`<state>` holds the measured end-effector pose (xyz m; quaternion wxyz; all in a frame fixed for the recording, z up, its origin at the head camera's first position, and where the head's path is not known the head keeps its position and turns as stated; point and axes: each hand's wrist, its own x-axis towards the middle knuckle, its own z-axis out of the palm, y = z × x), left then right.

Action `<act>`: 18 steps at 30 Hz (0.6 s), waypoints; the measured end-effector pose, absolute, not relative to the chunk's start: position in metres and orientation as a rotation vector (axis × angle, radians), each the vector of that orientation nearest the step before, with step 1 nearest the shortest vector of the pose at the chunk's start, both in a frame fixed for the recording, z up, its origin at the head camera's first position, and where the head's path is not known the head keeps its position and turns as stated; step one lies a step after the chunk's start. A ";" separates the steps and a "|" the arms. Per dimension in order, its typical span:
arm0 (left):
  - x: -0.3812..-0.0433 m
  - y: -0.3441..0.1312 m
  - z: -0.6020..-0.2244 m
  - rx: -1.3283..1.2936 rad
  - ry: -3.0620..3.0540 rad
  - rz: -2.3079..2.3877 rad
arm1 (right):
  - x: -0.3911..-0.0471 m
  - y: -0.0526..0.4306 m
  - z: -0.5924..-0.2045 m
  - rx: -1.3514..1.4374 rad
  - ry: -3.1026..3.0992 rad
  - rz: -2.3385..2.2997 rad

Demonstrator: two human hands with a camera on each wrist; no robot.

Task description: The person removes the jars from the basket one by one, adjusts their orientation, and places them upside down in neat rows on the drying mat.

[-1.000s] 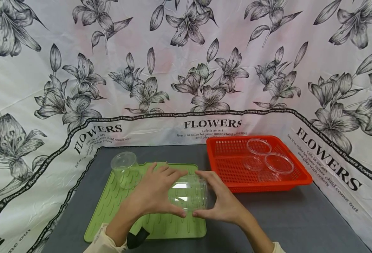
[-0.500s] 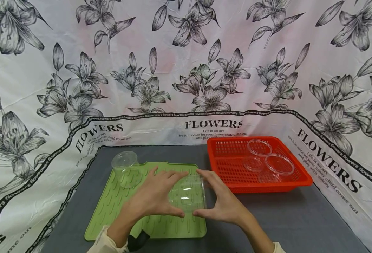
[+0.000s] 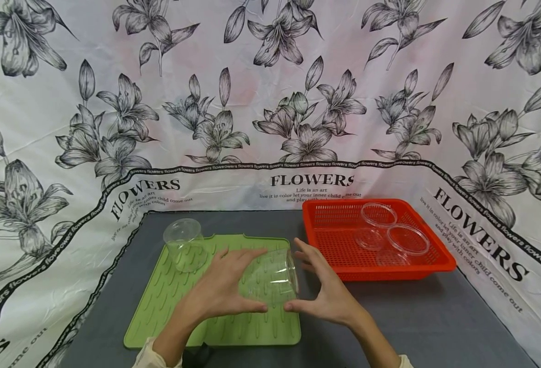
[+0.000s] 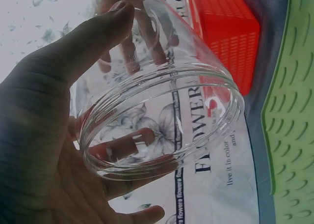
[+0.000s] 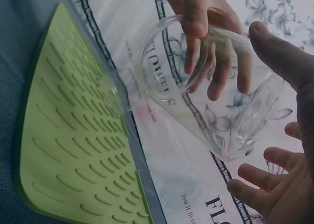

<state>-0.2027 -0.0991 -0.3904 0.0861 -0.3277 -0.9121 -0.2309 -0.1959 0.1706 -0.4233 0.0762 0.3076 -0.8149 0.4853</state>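
In the head view my left hand (image 3: 226, 283) holds a clear cup (image 3: 272, 278) on its side above a green ribbed mat (image 3: 233, 327). Its thumb lies along the near side of the cup in the left wrist view, and its fingers pass behind. The ridged rim of the cup (image 4: 162, 121) is turned to the left wrist camera. At the cup's other end, my right hand (image 5: 279, 180) has its thumb and fingers spread, with a gap to the cup in the right wrist view. Another clear cup (image 3: 185, 245) stands on the mat's far left corner.
A red plastic basket (image 3: 330, 273) stands at the back right and holds two clear cups (image 3: 376, 225) with round rims. Grey cloth (image 3: 390, 317) covers the table. A white flower-printed sheet (image 3: 233, 194) hangs behind and along the sides.
The cup has tilted and shifted slightly left in my left hand. My right fingers have spread and moved back from the cup's end.
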 end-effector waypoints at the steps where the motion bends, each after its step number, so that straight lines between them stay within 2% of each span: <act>1: -0.203 -0.100 -0.391 -0.975 -2.716 -0.699 | -0.196 0.171 -0.424 0.924 -2.440 1.458; 8: -0.202 -0.103 -0.398 -0.963 -2.687 -0.759 | -0.198 0.171 -0.429 0.929 -2.431 1.472; 18: -0.199 -0.105 -0.407 -0.930 -2.636 -1.075 | -0.199 0.170 -0.433 0.951 -2.349 1.643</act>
